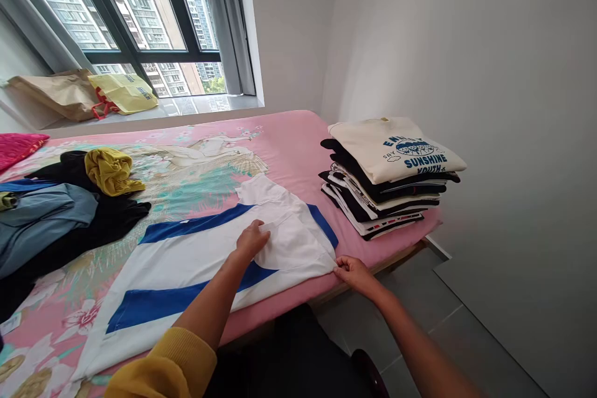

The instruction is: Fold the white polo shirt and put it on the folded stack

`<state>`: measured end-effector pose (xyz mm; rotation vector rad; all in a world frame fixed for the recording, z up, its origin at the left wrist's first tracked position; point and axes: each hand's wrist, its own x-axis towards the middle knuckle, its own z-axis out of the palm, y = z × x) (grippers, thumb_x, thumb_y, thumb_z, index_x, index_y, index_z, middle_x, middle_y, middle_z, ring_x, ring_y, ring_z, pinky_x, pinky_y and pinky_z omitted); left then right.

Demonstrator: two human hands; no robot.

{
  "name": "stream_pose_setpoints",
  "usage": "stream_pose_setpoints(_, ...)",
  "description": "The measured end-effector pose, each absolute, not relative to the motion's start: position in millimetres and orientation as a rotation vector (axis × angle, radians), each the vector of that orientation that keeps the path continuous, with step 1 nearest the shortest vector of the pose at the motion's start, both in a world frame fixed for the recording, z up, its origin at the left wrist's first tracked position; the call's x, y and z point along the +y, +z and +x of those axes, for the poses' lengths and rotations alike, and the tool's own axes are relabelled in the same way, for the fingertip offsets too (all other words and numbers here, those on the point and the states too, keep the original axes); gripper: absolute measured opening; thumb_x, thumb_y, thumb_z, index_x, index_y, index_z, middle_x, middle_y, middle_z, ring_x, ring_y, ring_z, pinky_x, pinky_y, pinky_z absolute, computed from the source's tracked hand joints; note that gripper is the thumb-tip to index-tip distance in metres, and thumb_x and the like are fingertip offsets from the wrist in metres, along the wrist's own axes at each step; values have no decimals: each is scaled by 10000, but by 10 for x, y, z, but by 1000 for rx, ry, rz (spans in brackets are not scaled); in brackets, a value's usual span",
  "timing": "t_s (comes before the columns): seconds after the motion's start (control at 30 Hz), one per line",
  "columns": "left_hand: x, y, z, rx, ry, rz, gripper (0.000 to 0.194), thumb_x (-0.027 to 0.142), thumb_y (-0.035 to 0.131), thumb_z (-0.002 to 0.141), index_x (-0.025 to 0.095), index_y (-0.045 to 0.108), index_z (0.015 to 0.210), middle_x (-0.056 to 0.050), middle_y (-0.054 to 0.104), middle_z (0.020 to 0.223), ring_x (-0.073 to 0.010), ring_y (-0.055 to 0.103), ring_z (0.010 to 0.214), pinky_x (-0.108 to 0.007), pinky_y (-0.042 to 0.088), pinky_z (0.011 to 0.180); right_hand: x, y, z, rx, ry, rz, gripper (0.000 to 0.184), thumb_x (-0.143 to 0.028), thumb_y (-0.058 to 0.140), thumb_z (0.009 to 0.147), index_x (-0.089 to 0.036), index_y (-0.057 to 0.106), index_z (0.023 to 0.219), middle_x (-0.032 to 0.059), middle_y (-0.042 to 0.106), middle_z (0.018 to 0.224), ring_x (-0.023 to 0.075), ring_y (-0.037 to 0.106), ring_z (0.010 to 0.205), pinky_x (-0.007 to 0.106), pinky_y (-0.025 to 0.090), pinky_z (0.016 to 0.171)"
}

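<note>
A white shirt with blue panels [186, 261] lies spread along the near edge of the bed, one sleeve folded over its body. My left hand [252, 240] is closed at the middle of the shirt, its fingertips at the white cloth. At the shirt's right corner, by the bed's edge, my right hand [352, 273] pinches the hem between thumb and fingers. Beyond that hand stands a stack of folded shirts [387, 186], topped by a cream one with blue print.
Loose clothes [51, 217] lie heaped on the bed's left, with a yellow garment [112, 171] on top. Paper bags [60, 93] sit on the windowsill. The pink flowered bedsheet [293, 143] reaches the wall. Grey floor tiles [420, 305] show at the right.
</note>
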<state>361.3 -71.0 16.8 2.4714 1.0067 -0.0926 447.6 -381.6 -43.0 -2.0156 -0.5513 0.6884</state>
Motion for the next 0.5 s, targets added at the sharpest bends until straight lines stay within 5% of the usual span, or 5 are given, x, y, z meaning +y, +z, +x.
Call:
stream_pose_setpoints(0.13, -592, 348, 3844, 884, -271, 2589, 381, 344, 601, 665, 232, 617, 1029, -101, 664, 1118, -310, 581, 1063, -411, 406, 872, -3821, -381, 4458, -526, 744, -1987, 193, -347, 554, 728, -173, 602, 797, -37, 512, 588, 92, 430, 511, 192, 306, 471)
stream_pose_setpoints(0.27, -578, 393, 4061, 792, -394, 2667, 421, 542, 614, 639, 196, 648, 877, -130, 681, 1063, -352, 569, 1073, -477, 352, 940, -3817, -404, 4467, -494, 786, -1950, 185, -341, 550, 739, -175, 582, 812, -48, 470, 575, 85, 423, 493, 179, 305, 430)
stream_pose_setpoints(0.37, -641, 311, 4109, 808, -413, 2680, 615, 680, 503, 672, 176, 613, 1008, -171, 639, 1153, -353, 565, 1088, -440, 391, 903, -3813, -443, 4479, -453, 811, -1926, 197, -358, 554, 740, -179, 576, 819, -44, 470, 589, 93, 437, 501, 177, 323, 400)
stream_pose_setpoints(0.5, -641, 216, 4082, 841, -374, 2675, 643, 649, 462, 722, 154, 564, 1119, -197, 598, 1216, -348, 551, 1116, -391, 416, 859, -3813, -402, 4470, -425, 836, -1889, 231, -395, 558, 748, -178, 572, 826, -49, 468, 569, 90, 433, 468, 187, 352, 382)
